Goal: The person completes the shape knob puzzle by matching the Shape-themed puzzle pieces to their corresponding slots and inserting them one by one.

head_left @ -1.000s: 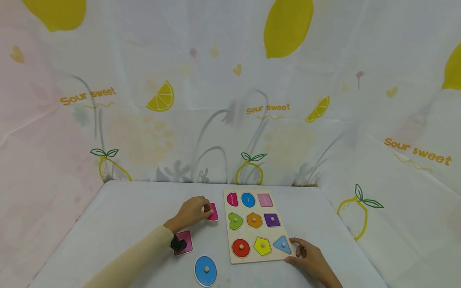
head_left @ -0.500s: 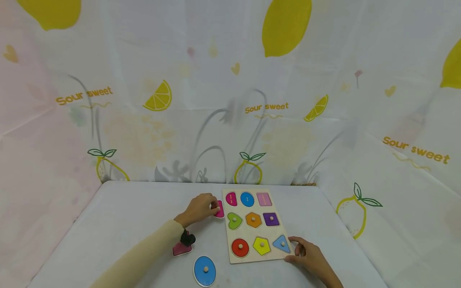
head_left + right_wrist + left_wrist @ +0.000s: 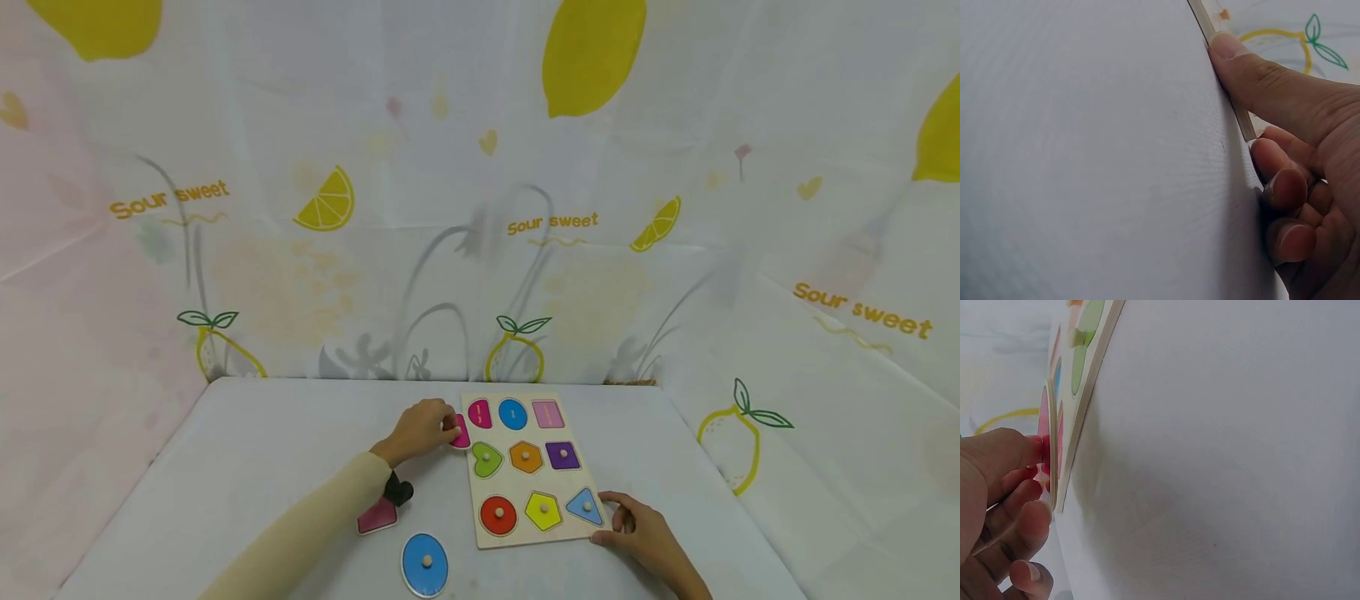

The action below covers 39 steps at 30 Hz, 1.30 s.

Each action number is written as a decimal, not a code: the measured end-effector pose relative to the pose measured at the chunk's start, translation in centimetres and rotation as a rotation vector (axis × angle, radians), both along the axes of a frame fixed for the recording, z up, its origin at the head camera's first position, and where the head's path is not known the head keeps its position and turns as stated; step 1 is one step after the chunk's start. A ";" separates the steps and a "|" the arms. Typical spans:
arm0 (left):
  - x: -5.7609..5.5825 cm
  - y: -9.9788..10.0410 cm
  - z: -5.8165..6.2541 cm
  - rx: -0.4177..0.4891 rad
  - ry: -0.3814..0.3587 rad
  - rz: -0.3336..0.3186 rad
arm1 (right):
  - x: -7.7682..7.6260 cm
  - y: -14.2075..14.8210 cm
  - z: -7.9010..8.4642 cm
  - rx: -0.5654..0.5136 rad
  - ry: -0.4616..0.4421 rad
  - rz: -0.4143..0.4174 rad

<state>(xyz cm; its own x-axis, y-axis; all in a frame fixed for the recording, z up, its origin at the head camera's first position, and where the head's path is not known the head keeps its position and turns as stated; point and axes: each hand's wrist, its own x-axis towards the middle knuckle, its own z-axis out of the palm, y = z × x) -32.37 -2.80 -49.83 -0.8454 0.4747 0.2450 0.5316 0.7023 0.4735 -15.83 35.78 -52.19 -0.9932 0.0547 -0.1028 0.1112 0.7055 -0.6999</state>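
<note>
My left hand (image 3: pixel 426 425) pinches a magenta wooden puzzle piece (image 3: pixel 462 433) between thumb and fingers, its edge overlapping the left side of the puzzle board (image 3: pixel 517 483). In the left wrist view the piece (image 3: pixel 1044 415) stands on edge close over the board's top corner. The board's top row shows bare magenta, blue and pink recesses; knobbed shapes fill the lower two rows. At the near right corner my right hand (image 3: pixel 647 533) grips the board, thumb on the near edge and index finger at the side, as the right wrist view shows the thumb (image 3: pixel 1229 47) there.
A blue round piece (image 3: pixel 416 575) with a knob lies on the white table (image 3: pixel 262 467) left of the board. Behind it a pink square piece (image 3: pixel 375 521) is partly covered by the black band (image 3: pixel 397 490) on my left wrist. A lemon-print curtain (image 3: pixel 420 208) surrounds the table.
My left hand has carried the magenta piece right and slightly away, from the table to the board's upper left edge. The right hand stays at the corner. The head view shifts slightly.
</note>
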 end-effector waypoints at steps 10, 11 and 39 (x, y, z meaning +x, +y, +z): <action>-1.2 0.8 -0.1 0.006 -0.015 0.004 | 0.1 -0.1 0.3 -0.009 -0.010 0.002; -1.3 0.9 -0.1 0.007 -0.018 0.001 | 0.1 -0.2 0.4 -0.005 -0.012 -0.001; -3.9 3.9 -0.4 -0.018 -0.037 0.002 | 0.0 0.0 0.1 -0.028 -0.007 -0.005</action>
